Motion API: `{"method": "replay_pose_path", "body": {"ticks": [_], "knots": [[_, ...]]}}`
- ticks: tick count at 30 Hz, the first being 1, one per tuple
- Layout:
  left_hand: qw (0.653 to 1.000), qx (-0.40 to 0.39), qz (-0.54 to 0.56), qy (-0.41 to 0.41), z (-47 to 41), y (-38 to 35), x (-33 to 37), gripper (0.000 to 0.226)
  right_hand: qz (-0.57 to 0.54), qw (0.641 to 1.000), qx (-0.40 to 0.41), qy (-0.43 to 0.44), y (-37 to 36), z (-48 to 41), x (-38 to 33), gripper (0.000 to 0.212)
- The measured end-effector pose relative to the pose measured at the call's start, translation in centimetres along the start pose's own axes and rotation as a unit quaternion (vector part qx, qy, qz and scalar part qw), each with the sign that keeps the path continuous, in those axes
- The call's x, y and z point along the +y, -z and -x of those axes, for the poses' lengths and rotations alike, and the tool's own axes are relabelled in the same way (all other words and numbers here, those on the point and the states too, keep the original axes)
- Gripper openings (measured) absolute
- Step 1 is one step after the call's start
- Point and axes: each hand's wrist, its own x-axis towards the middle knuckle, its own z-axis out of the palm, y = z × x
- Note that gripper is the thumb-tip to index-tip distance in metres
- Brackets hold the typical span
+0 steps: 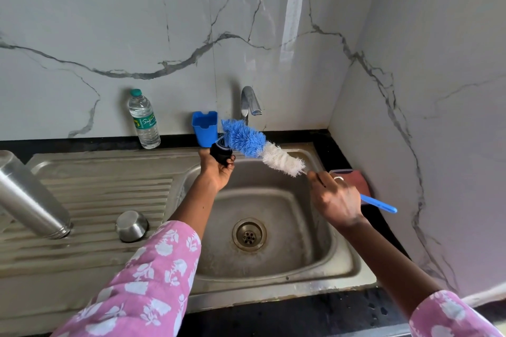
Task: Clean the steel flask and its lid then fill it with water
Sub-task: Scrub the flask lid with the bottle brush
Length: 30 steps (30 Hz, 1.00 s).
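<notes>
Two hands up over the sink (pixel 276 265): left hand (pixel 217 171) pinches the black lid (pixel 220 155), right hand (pixel 335 201) is wrapped round the brush (pixel 246 138) handle. Brush axis runs 4 to 10 o'clock, blue bristles look to be touching the lid's mouth. Lid's at 10 o'clock from the rt grip. Flask (pixel 32 200) stands mouth-down on the drainboard (pixel 104 186), 8 o'clock of the lid, well apart, nearer the left hand.

Lighting: bright, even, soft. Glare: pale vertical streak on the marble wall (pixel 294 8); broad sheen along the steel flask (pixel 30 194). Shadows: faint, diffuse, within the sink (pixel 315 227) basin. Focus: sharp throughout, no motion blur. Distortion: wide-angle bowing, wall corner and frame edges curved.
</notes>
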Motion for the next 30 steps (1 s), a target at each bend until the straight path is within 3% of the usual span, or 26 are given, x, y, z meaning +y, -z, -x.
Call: {"method": "replay_pose_path", "body": {"ticks": [6, 13, 20, 30], "knots": [[0.997, -0.015, -0.076, -0.011, 0.8, -0.7, -1.1, 0.043, 0.002, 1.000, -0.013, -0.007, -0.2, -0.9, -0.2, 0.032], [1.000, 0.010, -0.022, -0.016, 0.4, 0.1, 0.3, 0.040, 0.002, 1.000, -0.010, -0.021, 0.1, 0.3, -0.2, 0.022], [0.991, -0.011, -0.133, -0.024, 1.0, -0.1, -1.4, 0.042, -0.005, 0.999, -0.011, -0.031, 0.1, -0.7, -1.2, 0.034], [0.998, 0.015, -0.067, -0.015, 0.8, 0.5, -0.8, 0.035, -0.025, 1.000, 0.018, -0.002, 0.6, -0.3, -1.1, 0.032]]}}
